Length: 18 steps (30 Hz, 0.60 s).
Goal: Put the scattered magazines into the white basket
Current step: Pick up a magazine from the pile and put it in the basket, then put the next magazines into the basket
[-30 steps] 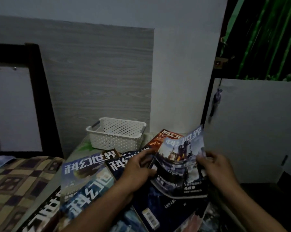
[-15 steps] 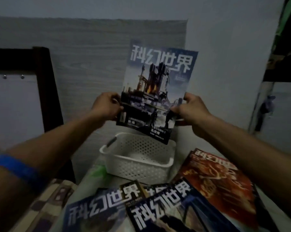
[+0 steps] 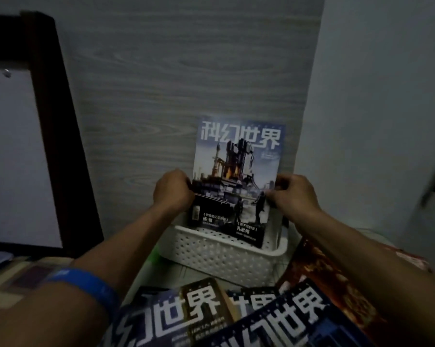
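A person's left hand point(image 3: 173, 190) and right hand point(image 3: 295, 194) pinch the side edges of a glossy blue-covered magazine point(image 3: 237, 169), held upright so its bottom edge slots into the white perforated plastic basket point(image 3: 219, 256) against the wall, more magazines point(image 3: 274, 319) lying nearer.

A blue-covered magazine point(image 3: 237, 171) stands upright with its lower edge inside the white perforated basket point(image 3: 226, 256), cover facing the camera. The left hand point(image 3: 173, 190) pinches its left edge and the right hand point(image 3: 292, 195) its right edge. A blue wristband point(image 3: 86, 284) circles the left forearm. Near the camera, 3 more magazines lie overlapped: 2 blue ones point(image 3: 186, 314) and a red-orange one point(image 3: 336, 284) at the right.
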Available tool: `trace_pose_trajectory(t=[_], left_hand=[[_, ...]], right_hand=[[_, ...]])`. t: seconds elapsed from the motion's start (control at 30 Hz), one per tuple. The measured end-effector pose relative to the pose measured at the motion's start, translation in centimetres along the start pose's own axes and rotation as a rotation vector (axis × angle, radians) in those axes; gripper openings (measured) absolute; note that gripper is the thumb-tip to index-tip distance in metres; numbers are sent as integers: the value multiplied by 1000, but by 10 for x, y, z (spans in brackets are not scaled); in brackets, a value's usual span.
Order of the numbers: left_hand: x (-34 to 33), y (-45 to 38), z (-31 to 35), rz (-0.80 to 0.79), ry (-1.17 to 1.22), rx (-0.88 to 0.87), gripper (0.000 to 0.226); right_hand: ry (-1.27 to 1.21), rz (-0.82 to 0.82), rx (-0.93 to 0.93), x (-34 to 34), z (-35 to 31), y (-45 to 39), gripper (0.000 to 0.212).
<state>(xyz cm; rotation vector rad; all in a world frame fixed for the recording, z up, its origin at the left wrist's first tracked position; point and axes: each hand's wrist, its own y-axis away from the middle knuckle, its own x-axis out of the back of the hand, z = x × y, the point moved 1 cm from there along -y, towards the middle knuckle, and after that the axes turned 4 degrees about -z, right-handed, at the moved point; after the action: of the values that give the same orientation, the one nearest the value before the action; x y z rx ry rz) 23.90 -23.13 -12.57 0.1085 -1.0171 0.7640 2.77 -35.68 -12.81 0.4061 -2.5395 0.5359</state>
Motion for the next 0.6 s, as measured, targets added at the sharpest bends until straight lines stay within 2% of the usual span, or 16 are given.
trace_pose_trajectory(t=[0.1, 0.13, 0.2, 0.27, 0.3, 0.37, 0.47, 0.5, 0.53, 0.6], left_hand=[[5, 7, 6, 25, 125, -37, 16], [9, 13, 6, 62, 198, -45, 22], [19, 34, 8, 128, 282, -88, 26], [30, 66, 12, 113, 294, -162, 11], [36, 85, 13, 54, 291, -189, 8], [51, 131, 14, -202, 232, -217, 25], [67, 200, 17, -843, -48, -181, 45], [69, 223, 18, -964, -96, -181, 46], [73, 242, 20, -989, -93, -167, 44], [76, 265, 31, -989, 63, -56, 40]], right_hand=[[-71, 37, -72, 13, -7, 14, 44], [-61, 46, -71, 21, -10, 22, 48], [-40, 28, -33, 44, -13, 48, 41], [-28, -81, -2, 72, -13, 83, 26], [14, -169, 8, 87, -13, 104, 19], [184, -319, 9, 114, -13, 144, 11], [646, -558, -46, 139, -6, 187, 31], [712, -645, -93, 143, -3, 202, 40], [704, -688, -134, 145, 0, 213, 48], [618, -655, -185, 146, 2, 232, 57]])
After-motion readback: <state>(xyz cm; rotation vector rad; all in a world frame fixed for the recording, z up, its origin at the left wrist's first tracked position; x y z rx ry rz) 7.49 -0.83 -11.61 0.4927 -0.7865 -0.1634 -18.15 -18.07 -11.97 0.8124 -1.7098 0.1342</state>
